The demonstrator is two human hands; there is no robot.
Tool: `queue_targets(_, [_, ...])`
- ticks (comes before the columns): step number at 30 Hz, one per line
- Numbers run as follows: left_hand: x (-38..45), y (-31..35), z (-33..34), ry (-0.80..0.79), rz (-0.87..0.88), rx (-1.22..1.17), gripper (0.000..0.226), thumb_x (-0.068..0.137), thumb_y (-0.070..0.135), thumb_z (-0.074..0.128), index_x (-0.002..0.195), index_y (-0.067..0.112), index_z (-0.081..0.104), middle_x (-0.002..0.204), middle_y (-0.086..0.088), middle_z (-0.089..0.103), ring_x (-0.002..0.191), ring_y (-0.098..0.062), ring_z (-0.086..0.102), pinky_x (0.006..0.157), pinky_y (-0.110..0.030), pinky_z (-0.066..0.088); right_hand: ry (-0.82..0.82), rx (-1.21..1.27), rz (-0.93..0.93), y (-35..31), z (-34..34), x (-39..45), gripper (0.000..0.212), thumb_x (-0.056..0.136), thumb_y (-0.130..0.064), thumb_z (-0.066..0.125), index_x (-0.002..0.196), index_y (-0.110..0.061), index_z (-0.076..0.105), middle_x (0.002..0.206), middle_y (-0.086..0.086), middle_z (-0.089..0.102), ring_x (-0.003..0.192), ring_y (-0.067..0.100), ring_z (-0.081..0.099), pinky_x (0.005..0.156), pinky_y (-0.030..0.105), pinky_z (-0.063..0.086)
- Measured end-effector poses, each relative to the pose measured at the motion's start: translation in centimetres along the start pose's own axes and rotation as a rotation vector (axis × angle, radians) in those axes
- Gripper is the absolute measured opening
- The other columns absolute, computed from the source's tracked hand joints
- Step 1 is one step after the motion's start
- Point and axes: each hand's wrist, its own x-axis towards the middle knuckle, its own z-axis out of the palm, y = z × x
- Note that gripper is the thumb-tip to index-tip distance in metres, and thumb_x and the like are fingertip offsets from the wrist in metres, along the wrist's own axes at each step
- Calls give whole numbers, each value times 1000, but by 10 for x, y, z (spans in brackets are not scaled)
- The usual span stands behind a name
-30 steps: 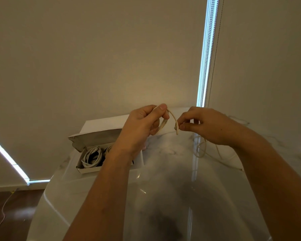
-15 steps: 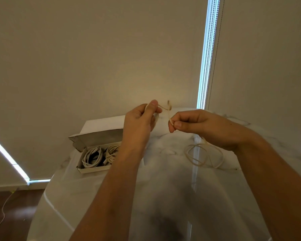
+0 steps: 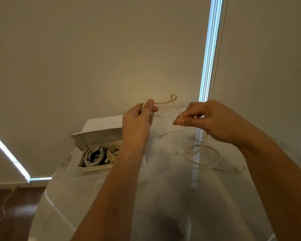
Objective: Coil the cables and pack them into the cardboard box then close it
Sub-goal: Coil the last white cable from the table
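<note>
A thin cream cable (image 3: 203, 154) runs between both hands, raised above the table. My left hand (image 3: 139, 119) pinches one end of it; my right hand (image 3: 203, 117) pinches it further along. Between them the cable forms a small kinked loop. Its loose remainder lies in slack loops on the table under my right hand, the plug end at the right. An open cardboard box (image 3: 96, 168) sits at the left with its lid flap up. Inside lie a white coiled cable (image 3: 93, 155) and a cream coiled cable (image 3: 113, 152), partly behind my left forearm.
A glossy white marble table (image 3: 163, 197) carries everything; its rounded edge falls away at the left to a dark wood floor (image 3: 12, 214). Closed beige blinds fill the background, with a bright window gap (image 3: 210, 49) and bead chain at the right.
Both hands have moved apart and risen, drawing the cable out into a longer span with a small loop at its top. More slack cable now shows lying on the table.
</note>
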Motion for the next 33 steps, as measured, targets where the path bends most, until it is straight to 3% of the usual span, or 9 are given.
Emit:
queue_targets(3, [0, 3, -1, -11, 45, -7, 33, 100, 32, 62, 81, 8, 74, 57, -1, 38, 52, -9, 34, 49, -16, 35, 77, 84, 22, 1, -1, 1, 20, 85, -32, 76, 105, -31, 79, 86, -22, 75, 89, -5, 70, 73, 1, 46])
queue_targets(7, [-3, 6, 1, -3, 91, 13, 33, 102, 31, 60, 84, 6, 74, 62, -8, 40, 55, -11, 35, 50, -16, 35, 254, 156, -4, 2, 6, 4, 22, 78, -30, 84, 93, -18, 73, 76, 1, 76, 78, 18, 74, 85, 30, 56])
queue_targets(12, [0, 4, -1, 34, 127, 22, 34, 102, 33, 60, 84, 8, 74, 61, -6, 42, 55, -11, 37, 55, -22, 37, 311, 273, -21, -1, 12, 4, 11, 86, -18, 78, 93, -10, 75, 84, 0, 79, 87, 13, 76, 95, 38, 57])
queue_targets(15, [-1, 3, -2, 47, 162, 81, 35, 102, 38, 59, 84, 11, 74, 60, -2, 44, 57, -11, 39, 60, -28, 39, 250, 375, 22, -1, 10, 4, 11, 89, -14, 74, 98, -8, 73, 89, 3, 80, 93, 15, 76, 99, 35, 54])
queue_targets(19, [-3, 6, -3, 65, 254, 142, 34, 103, 38, 57, 84, 14, 72, 54, 7, 38, 55, -10, 36, 57, -29, 37, 137, 386, 203, 5, 3, 3, 14, 92, -21, 71, 102, -12, 74, 92, 0, 80, 96, 2, 72, 95, 25, 44])
queue_targets(22, [-7, 8, -1, 18, 306, 189, 33, 103, 39, 56, 85, 16, 71, 53, 10, 41, 56, -7, 38, 59, -29, 38, 204, 267, 264, 11, 6, 4, 9, 94, -25, 69, 96, -19, 75, 86, -7, 79, 89, -6, 71, 82, 17, 39])
queue_targets(25, [-10, 6, 4, -19, 313, 228, 31, 103, 38, 56, 86, 17, 71, 54, 17, 50, 58, -3, 44, 59, -20, 39, 326, 287, 288, 13, 15, 7, 9, 97, -21, 65, 98, -15, 73, 83, -3, 79, 83, 0, 73, 73, 11, 39])
queue_targets(29, [-8, 2, 3, -25, 301, 257, 30, 103, 39, 56, 86, 19, 72, 56, 17, 54, 59, -2, 48, 61, -21, 41, 403, 446, 332, 16, 23, 11, 15, 102, -10, 55, 99, -8, 70, 82, 5, 72, 75, 14, 74, 80, 25, 56])
queue_targets(33, [-6, 0, 0, -9, 273, 273, 32, 103, 40, 56, 85, 18, 72, 53, 18, 52, 59, -3, 48, 64, -27, 42, 406, 499, 399, 16, 28, 13, 23, 103, -6, 50, 94, -7, 71, 78, 4, 61, 63, 13, 59, 76, 32, 59])
